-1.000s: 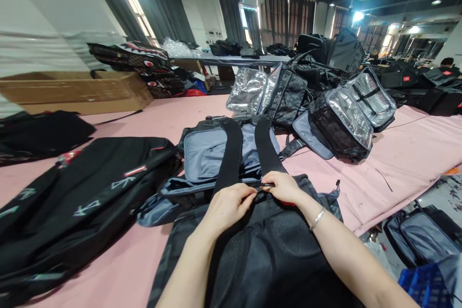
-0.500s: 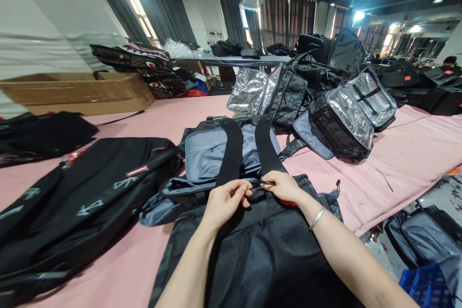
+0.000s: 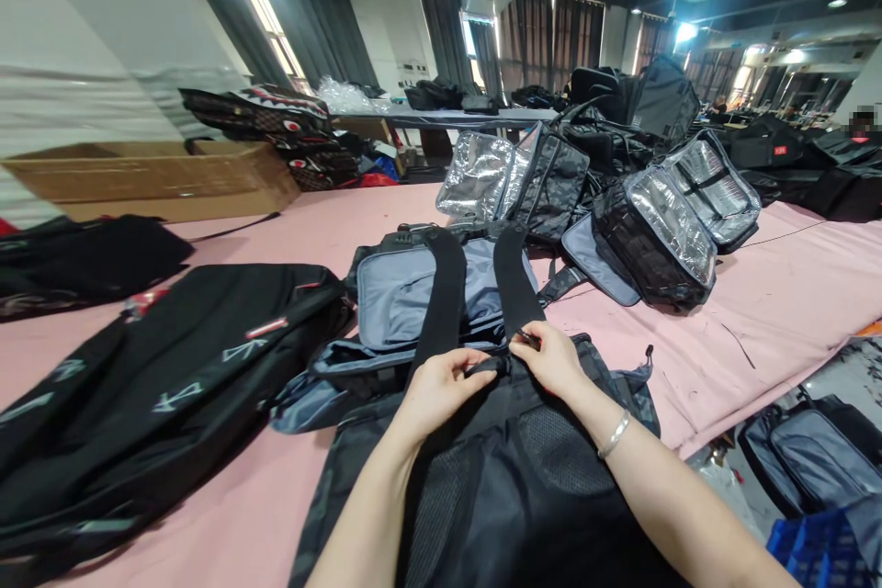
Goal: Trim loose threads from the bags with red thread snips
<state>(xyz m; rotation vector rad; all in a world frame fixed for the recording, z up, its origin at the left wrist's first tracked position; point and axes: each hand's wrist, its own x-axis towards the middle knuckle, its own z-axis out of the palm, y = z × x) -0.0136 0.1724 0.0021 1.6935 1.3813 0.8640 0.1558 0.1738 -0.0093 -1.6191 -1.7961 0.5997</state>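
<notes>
A dark backpack [image 3: 482, 469] lies with its mesh-padded back up in front of me, its two black shoulder straps [image 3: 445, 294] stretching away over the grey-blue lining of an opened compartment. My left hand [image 3: 441, 390] pinches the black carry handle [image 3: 492, 367] at the backpack's top edge. Close beside it, my right hand [image 3: 551, 358] is closed around a small dark-tipped tool [image 3: 527, 338], apparently thread snips; most of it is hidden in the palm. The tip sits just above the handle, by the right strap.
A black backpack with white marks [image 3: 207, 367] lies left on the pink-covered table [image 3: 792, 294]. Opened bags with silver lining [image 3: 654, 220] stand beyond. A cardboard box [image 3: 152, 184] is at the back left. Below the right edge are a bag [image 3: 819, 450] and a blue crate [image 3: 813, 551].
My left hand has moved a little right along the handle. My right hand has turned, so the tool's tip points up and away instead of toward my left fingers.
</notes>
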